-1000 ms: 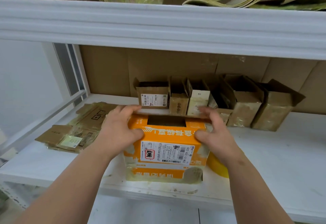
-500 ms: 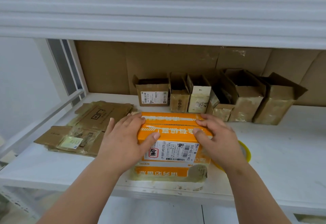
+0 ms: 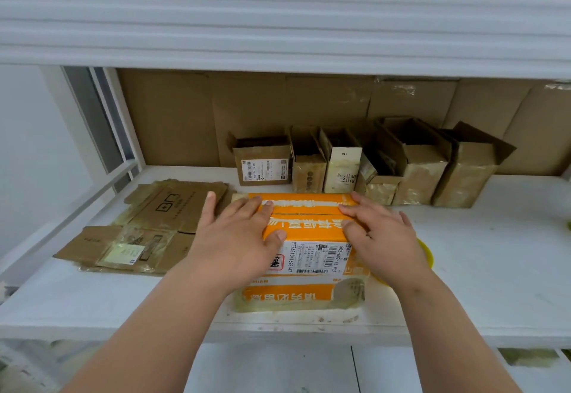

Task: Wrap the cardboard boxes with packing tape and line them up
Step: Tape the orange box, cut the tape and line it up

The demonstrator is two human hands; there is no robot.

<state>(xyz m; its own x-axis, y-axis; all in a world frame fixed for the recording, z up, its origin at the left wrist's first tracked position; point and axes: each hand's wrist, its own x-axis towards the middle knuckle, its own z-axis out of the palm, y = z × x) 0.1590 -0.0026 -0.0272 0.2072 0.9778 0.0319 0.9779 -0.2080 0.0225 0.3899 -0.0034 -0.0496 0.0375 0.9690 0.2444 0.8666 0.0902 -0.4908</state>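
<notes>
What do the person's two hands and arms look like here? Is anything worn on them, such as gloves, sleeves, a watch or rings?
Both hands are bare: the left hand and the right hand wear no gloves. Both forearms are uncovered as far as the picture's lower edge, so no sleeve is visible. No watch, bracelet or ring shows on the wrists or on the fingers in view. The fingernails look short and unpainted.

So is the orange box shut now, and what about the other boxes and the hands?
orange box: flaps folded shut, standing upright
left hand: flat, pressing the flaps
right hand: flat, pressing the flaps
brown boxes: upright in a row, tops open
flattened cardboard: lying flat
</notes>
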